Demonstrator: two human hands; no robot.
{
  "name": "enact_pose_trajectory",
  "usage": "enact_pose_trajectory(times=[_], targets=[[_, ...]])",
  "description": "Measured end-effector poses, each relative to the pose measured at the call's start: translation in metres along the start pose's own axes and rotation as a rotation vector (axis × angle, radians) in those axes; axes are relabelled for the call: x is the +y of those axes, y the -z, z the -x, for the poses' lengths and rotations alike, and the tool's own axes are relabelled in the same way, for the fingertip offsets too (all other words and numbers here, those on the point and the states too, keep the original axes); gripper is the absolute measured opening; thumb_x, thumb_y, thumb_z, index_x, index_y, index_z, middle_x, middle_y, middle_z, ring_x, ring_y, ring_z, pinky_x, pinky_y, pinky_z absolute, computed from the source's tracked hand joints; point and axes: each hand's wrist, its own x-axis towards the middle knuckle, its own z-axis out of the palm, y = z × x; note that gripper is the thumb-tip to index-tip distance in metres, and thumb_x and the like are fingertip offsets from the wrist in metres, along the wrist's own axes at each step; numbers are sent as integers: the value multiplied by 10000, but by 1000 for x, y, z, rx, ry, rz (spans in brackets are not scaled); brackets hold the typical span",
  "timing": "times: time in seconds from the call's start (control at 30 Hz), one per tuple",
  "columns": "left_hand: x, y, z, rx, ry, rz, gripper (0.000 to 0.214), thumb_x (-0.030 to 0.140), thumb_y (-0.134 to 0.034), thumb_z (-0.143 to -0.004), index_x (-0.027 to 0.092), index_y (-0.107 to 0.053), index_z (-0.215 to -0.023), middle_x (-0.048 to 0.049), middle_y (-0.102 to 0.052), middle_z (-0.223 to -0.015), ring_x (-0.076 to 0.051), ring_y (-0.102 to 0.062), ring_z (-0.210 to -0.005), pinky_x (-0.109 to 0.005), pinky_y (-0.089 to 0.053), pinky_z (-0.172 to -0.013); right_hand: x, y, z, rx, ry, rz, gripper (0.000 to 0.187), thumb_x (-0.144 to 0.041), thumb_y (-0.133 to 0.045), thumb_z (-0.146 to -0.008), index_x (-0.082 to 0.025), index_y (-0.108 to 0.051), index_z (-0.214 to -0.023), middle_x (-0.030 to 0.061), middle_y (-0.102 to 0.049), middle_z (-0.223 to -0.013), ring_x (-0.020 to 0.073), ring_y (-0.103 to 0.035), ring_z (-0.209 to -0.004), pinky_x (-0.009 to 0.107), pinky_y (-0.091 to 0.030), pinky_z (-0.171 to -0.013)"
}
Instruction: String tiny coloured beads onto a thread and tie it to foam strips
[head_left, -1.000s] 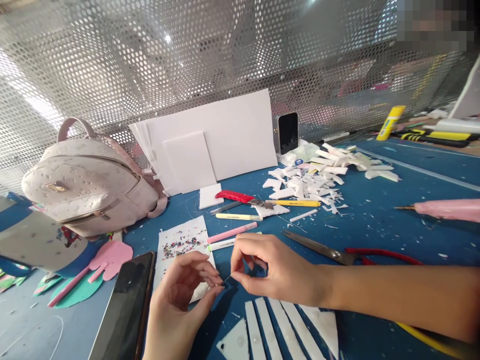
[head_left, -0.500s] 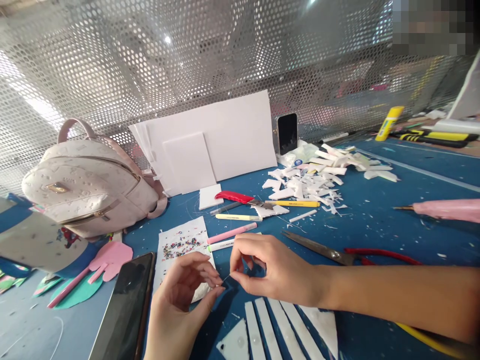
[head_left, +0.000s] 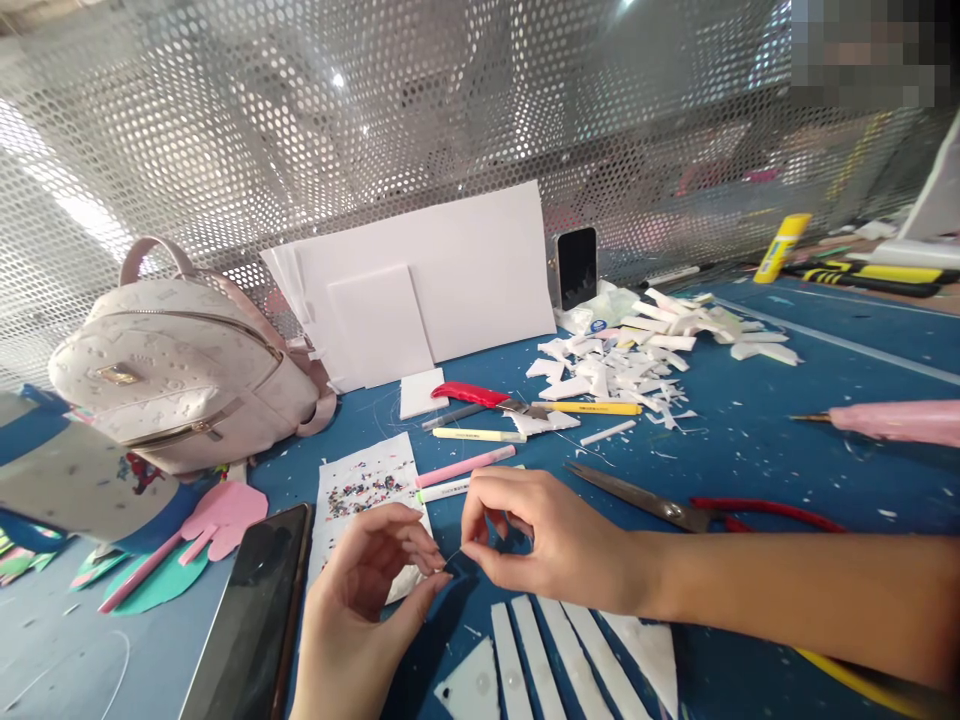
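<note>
A thin, pale strand (head_left: 454,553) spans the small gap between my two hands; whether it is thread, wire or glue is too fine to tell. The thumb and fingers of my left hand (head_left: 375,590) are closed on one end of it. From the other side, my right hand (head_left: 544,540) pinches it between thumb and forefinger. Below the hands lie white foam strips (head_left: 534,655) and a triangular white piece (head_left: 474,685) with clear, glue-like dots. Behind my left hand is a white sheet (head_left: 401,455) with small colourful bits scattered on it.
A dark phone (head_left: 251,610) lies at left, near a pale backpack (head_left: 180,370). Beyond my right arm are open scissors (head_left: 637,495) and a pink pointed tool (head_left: 892,420). Markers, a red-handled cutter (head_left: 472,393) and a heap of white scraps (head_left: 607,370) sit farther back.
Both hands keep the same pinching pose on the strand. The whole view has shifted very slightly; nothing else has visibly moved.
</note>
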Motion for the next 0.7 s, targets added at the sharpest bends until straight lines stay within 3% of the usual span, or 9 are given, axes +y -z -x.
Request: enact_pose_trajectory(times=[0.7], targets=[[-3,2,0,4,-14,4,350,69,-711,-770,254,-593,-1043,17,-672,-819,-126,-658,-764,-214,-571,-740,4,-4,2,25,41,-3,97,-143,-639,-812,-187,-553,-802,-46,-574,-761,81,-467,-669,210,-400,-628]])
